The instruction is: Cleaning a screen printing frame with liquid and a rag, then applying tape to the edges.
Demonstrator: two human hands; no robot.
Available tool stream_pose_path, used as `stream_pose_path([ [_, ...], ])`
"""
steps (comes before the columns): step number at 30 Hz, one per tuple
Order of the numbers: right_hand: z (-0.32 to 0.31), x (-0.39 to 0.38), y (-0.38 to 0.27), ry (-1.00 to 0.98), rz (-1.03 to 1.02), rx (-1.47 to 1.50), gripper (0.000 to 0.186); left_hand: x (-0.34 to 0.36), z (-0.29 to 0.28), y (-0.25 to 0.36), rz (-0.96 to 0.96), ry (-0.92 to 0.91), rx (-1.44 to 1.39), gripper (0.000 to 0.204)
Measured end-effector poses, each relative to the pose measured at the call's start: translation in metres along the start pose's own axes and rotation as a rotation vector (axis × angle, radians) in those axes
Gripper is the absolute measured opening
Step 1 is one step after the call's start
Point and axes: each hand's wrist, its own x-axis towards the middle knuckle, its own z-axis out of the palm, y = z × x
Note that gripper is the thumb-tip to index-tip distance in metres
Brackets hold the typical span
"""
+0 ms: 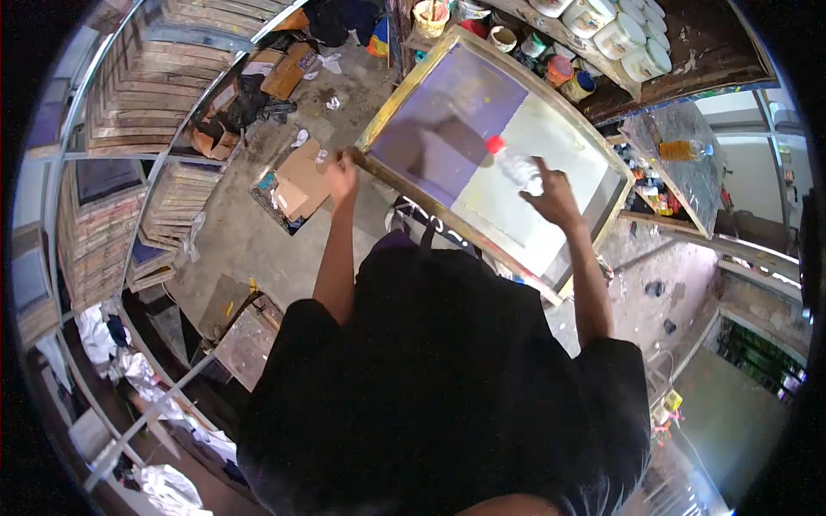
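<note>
A large screen-printing frame [404, 86] with a yellowish wooden rim is held tilted in front of me; its mesh is purple on the left and pale on the right. My left hand [342, 176] grips the frame's near left corner. My right hand [552, 193] holds a clear plastic bottle with a red cap [514, 162] against the pale part of the mesh. My black shirt fills the lower middle of the view.
Stacks of wooden frames [146, 95] fill shelves at the left. Cardboard pieces [297, 185] and scraps lie on the concrete floor. White tubs [615, 30] and paint pots [568, 77] sit on a shelf at top right, with an orange bottle [686, 150] beyond.
</note>
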Motion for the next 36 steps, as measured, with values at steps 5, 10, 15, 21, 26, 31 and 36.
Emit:
stream_pose_path([
  [5,0.04,0.044,-0.084,-0.16,-0.048,-0.127,0.065,0.049,0.029,-0.006,0.42,0.087,0.008,0.028],
  [10,0.049,0.077,-0.133,-0.28,-0.066,-0.241,0.063,0.068,0.036,-0.021,0.203,-0.43,-0.1,0.035],
  [15,0.034,0.118,-0.168,-0.328,-0.005,-0.364,0.068,0.075,0.047,-0.068,0.173,-0.416,-0.216,0.039],
  [21,0.021,0.137,-0.147,-0.278,-0.133,-0.266,0.066,0.076,0.037,-0.002,0.07,-0.448,-0.467,0.042],
  [26,0.017,0.145,-0.154,-0.307,-0.191,-0.233,0.065,0.088,0.038,-0.009,0.025,-0.567,-0.489,0.041],
  [31,0.02,0.145,-0.158,-0.341,-0.181,-0.238,0.065,0.088,0.046,-0.013,0.045,-0.533,-0.525,0.043],
  [36,0.016,0.147,-0.153,-0.352,-0.163,-0.294,0.063,0.086,0.047,-0.017,0.104,-0.555,-0.571,0.042],
])
